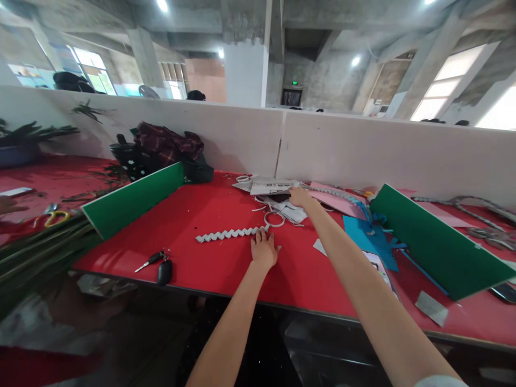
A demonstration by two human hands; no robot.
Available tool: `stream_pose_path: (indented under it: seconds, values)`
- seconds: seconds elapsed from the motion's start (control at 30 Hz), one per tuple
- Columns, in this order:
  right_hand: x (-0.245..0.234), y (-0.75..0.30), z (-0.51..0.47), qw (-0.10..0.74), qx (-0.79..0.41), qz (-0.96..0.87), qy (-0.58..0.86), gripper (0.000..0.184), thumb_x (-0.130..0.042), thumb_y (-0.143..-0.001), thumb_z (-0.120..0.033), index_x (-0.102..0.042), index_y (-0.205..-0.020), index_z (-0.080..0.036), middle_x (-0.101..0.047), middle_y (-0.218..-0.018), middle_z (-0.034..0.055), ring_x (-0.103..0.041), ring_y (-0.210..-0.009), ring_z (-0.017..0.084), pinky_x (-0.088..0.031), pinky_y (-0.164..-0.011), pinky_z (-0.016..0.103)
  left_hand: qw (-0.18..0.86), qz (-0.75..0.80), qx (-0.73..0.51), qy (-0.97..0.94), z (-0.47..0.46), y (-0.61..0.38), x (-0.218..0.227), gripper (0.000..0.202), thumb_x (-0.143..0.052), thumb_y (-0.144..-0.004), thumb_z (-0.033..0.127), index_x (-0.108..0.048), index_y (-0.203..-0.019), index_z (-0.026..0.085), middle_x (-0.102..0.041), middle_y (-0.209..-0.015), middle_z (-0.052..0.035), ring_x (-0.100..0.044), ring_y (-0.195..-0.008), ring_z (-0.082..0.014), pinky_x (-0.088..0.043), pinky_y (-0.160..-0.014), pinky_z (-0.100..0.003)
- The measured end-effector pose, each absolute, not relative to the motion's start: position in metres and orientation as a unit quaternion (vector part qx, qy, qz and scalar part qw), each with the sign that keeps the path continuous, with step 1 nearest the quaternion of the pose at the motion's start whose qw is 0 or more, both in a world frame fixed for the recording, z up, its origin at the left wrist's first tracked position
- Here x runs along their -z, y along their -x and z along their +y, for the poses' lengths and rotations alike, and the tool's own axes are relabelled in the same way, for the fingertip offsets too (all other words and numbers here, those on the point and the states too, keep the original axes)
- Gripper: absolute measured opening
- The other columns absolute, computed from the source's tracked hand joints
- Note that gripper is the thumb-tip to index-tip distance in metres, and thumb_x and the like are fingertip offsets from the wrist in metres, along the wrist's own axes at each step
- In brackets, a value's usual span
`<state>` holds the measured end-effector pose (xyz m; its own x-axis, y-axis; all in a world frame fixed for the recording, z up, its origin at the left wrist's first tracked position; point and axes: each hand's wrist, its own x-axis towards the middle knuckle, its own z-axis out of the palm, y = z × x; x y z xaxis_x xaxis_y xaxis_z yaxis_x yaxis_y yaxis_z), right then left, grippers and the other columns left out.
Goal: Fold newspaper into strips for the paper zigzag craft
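Note:
My left hand (pixel 264 249) lies flat on the red table (pixel 209 252), fingers spread, its tips touching the right end of a grey zigzag folded paper strip (pixel 228 234). A roll of white tape (pixel 274 219) sits just beyond it. My right hand (pixel 300 196) reaches far back over a pile of printed paper sheets (pixel 269 186) and white scraps; its fingers point away and are partly hidden. Pink paper (pixel 334 201) lies right of that hand.
Two green divider boards, one at the left (pixel 133 199) and one at the right (pixel 439 244), stand at angles. Keys with a fob (pixel 159 264) lie near the front edge. Blue paper cutouts (pixel 368 236), a dark bag (pixel 161 153), yellow scissors (pixel 56 216) and green leaves (pixel 36 247) surround. A white partition wall (pixel 363 148) backs the table.

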<state>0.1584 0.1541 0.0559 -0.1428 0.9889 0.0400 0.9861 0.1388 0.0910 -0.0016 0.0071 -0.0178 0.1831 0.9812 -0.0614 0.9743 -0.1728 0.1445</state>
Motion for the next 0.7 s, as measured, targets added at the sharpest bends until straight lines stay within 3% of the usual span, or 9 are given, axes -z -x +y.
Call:
stream_pose_path:
  seconds: [0.23, 0.37, 0.5, 0.7]
  values:
    - [-0.02, -0.157, 0.138, 0.067, -0.042, 0.758, -0.647, 0.038, -0.046, -0.082, -0.014, -0.056, -0.119, -0.015, -0.047, -0.133, 0.0165, -0.05, -0.115, 0.027, -0.041, -0.09, 0.038, 0.081, 0.642, -0.027, -0.762, 0.008, 0.0, 0.017, 0.052, -0.038, -0.088, 0.04, -0.041, -0.135, 0.017, -0.021, -0.15, -0.0151, -0.019, -0.137, -0.0304, -0.026, -0.104, -0.048]
    - [-0.014, -0.156, 0.14, 0.064, -0.069, 0.766, -0.635, 0.046, -0.046, -0.081, -0.011, -0.05, -0.127, -0.018, -0.045, -0.136, 0.0147, -0.049, -0.117, 0.027, -0.037, -0.094, 0.04, 0.084, 0.646, -0.031, -0.758, 0.007, -0.001, 0.02, 0.052, -0.04, -0.088, 0.04, -0.042, -0.135, 0.017, -0.021, -0.149, -0.0156, -0.019, -0.137, -0.0302, -0.026, -0.105, -0.047]
    - [-0.033, -0.158, 0.152, 0.035, -0.115, 0.758, -0.641, 0.048, -0.039, -0.083, -0.008, -0.048, -0.128, -0.019, -0.046, -0.137, 0.0125, -0.048, -0.117, 0.027, -0.032, -0.096, 0.043, 0.059, 0.647, -0.04, -0.759, 0.003, -0.004, 0.024, 0.053, -0.036, -0.089, 0.037, -0.038, -0.137, 0.015, -0.022, -0.149, -0.0165, -0.019, -0.137, -0.03, -0.023, -0.106, -0.048]
    - [-0.076, -0.162, 0.178, -0.008, -0.153, 0.726, -0.67, 0.043, -0.035, -0.086, -0.007, -0.055, -0.122, -0.02, -0.061, -0.119, 0.0124, -0.05, -0.113, 0.025, -0.032, -0.094, 0.042, 0.056, 0.654, -0.014, -0.754, 0.001, -0.008, 0.023, 0.055, -0.036, -0.09, 0.035, -0.034, -0.14, 0.012, -0.021, -0.149, -0.0192, -0.02, -0.136, -0.0333, -0.025, -0.106, -0.048]
